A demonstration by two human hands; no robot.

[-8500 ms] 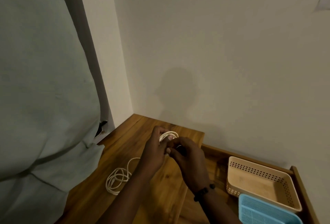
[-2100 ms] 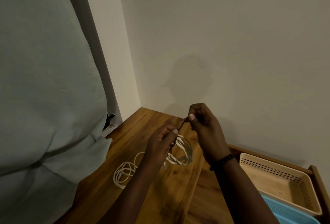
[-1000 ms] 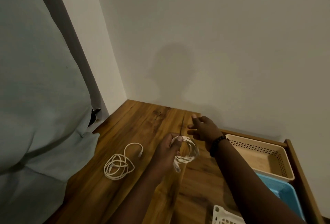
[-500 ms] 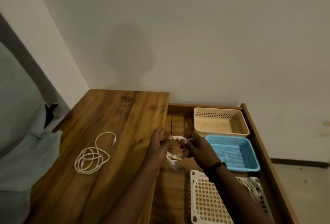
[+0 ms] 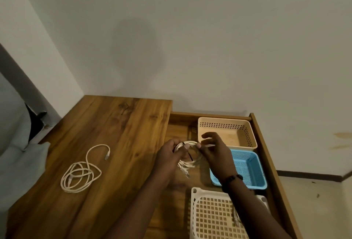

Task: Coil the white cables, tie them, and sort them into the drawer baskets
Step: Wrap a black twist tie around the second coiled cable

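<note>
A coiled white cable [image 5: 190, 160] with a dark tie round it hangs over the open drawer [image 5: 266, 143]. My left hand [image 5: 169, 158] grips its left side. My right hand [image 5: 215, 153] pinches its upper right edge with thumb and forefinger. A second white cable [image 5: 80, 174] lies loosely looped on the wooden tabletop [image 5: 114, 134], at the left. Inside the drawer stand a beige basket [image 5: 226, 132], a blue basket [image 5: 249, 170] and a white basket [image 5: 213, 217].
The wall stands just behind the tabletop and drawer. A pale cloth [image 5: 17, 158] hangs over the table's left edge. A bit of white cable shows in the white basket beside my right forearm.
The view has swung right, from the tabletop to the open drawer. Both hands have carried the tied coil from over the table to over the drawer, and my right hand has taken hold of it again.
</note>
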